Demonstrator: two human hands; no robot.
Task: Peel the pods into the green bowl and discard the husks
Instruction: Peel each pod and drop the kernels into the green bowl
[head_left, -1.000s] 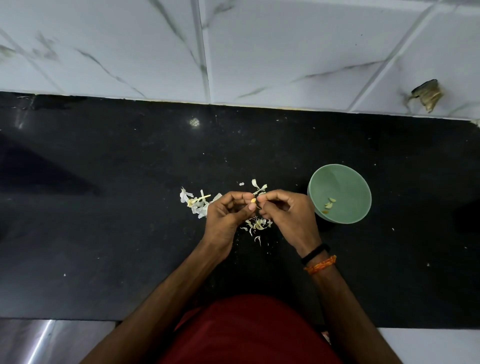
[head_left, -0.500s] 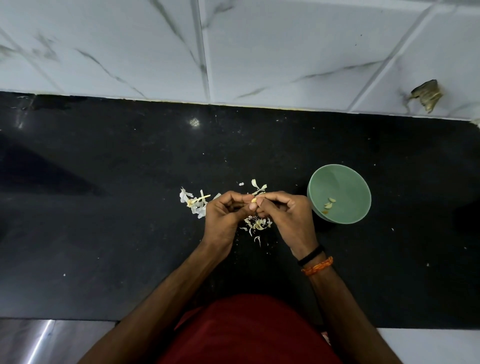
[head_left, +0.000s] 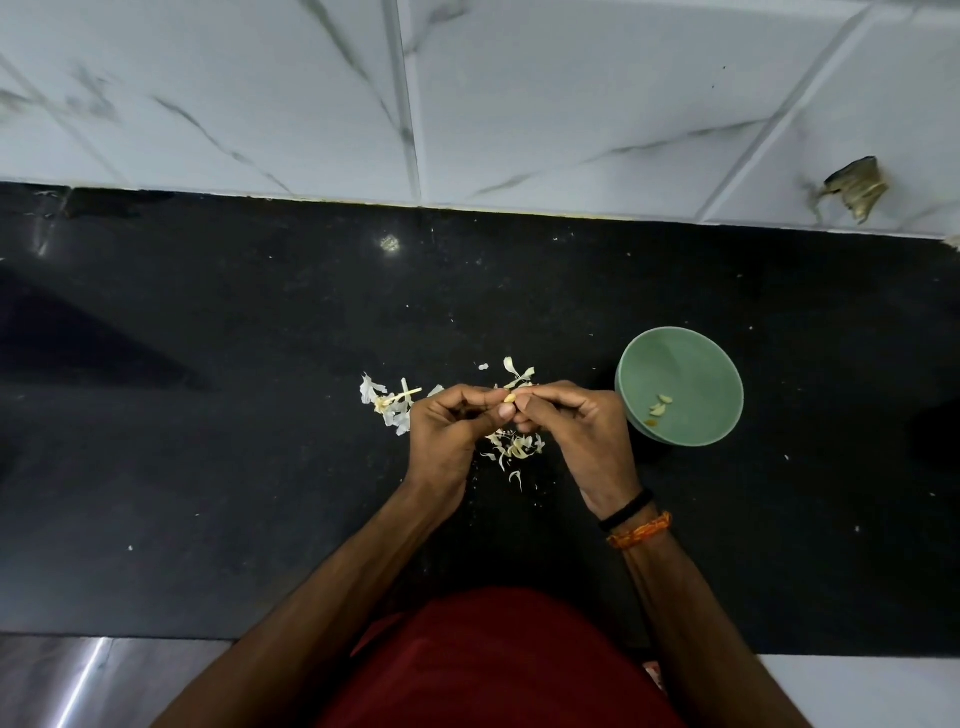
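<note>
A small yellowish pod (head_left: 510, 398) is pinched between the fingertips of my left hand (head_left: 449, 434) and my right hand (head_left: 576, 431), held just above the black counter (head_left: 208, 467). Pale husks (head_left: 514, 447) lie scattered under and between the hands. More husks and pods (head_left: 387, 402) lie in a small heap left of my left hand, and a few husk bits (head_left: 517, 371) lie behind the fingers. The green bowl (head_left: 696, 364) stands to the right of my right hand, with a few peeled pieces (head_left: 658, 408) inside it.
A white marble-patterned tiled wall (head_left: 467, 104) runs along the back of the counter. A broken patch (head_left: 854, 189) shows in the tile at the far right. My red garment (head_left: 493, 665) is at the counter's near edge.
Both hands stay together over the husks, with only small finger movements on the pod. The bowl and the heaps have not moved.
</note>
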